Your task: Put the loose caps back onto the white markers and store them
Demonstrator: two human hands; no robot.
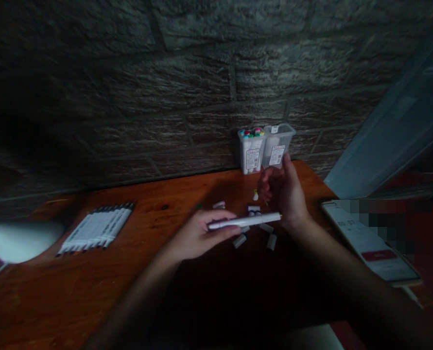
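My left hand [198, 233] is closed round a white marker pen [245, 221], held level above the wooden table [92, 287], its tip pointing right. My right hand [284, 192] hovers just beyond the pen's right end, palm turned toward me, fingers loosely curled; whether a small cap sits in them I cannot make out. Several loose marker caps [270, 240] lie on the table under and around both hands. A row of several white markers [97, 227] lies side by side at the left.
Two clear plastic boxes stand against the stone wall at the back: one with coloured markers [251, 149], one looking empty [279, 146]. A phone [371, 245] with a lit screen lies at the right. A white rounded object [17, 240] sits at the far left edge.
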